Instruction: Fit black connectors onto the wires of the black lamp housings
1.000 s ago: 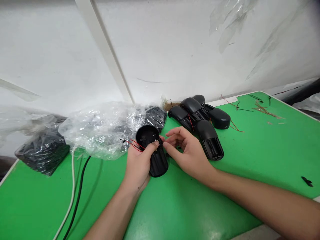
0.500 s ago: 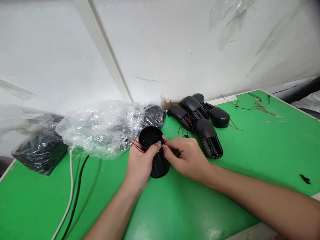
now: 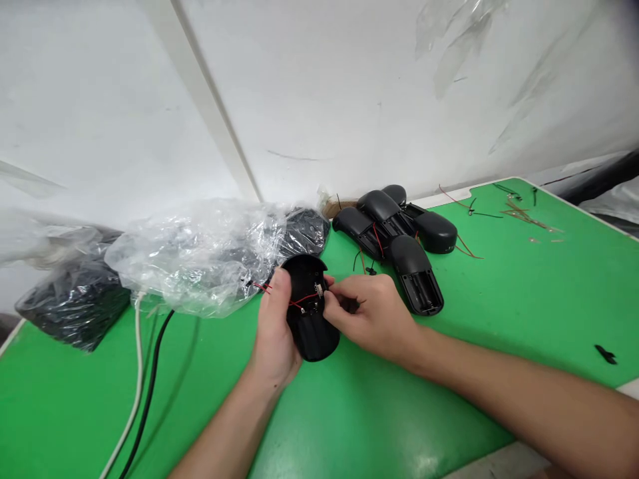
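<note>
My left hand [image 3: 273, 326] grips a black plastic oval housing [image 3: 308, 336] from its left side, with the thumb along the edge. The housing's hollow side faces up, and a red wire [image 3: 299, 303] crosses it to a small metal contact [image 3: 318, 290]. Wire ends stick out past my left thumb. My right hand [image 3: 367, 316] is beside the housing, its fingertips pinched at the contact and the red wire. The fingers hide what lies directly between them.
Several black housings [image 3: 394, 229] lie heaped behind my hands on the green table [image 3: 524, 299]. Clear plastic bags [image 3: 200, 256] of black parts sit left. White [image 3: 136, 386] and black [image 3: 150, 386] cables run forward. Loose wire scraps [image 3: 519, 213] lie far right.
The housing has turned in my left hand, bringing its hollow side, red wire and metal contact into view. My left thumb has shifted to its left edge, and my right fingertips now pinch at the contact.
</note>
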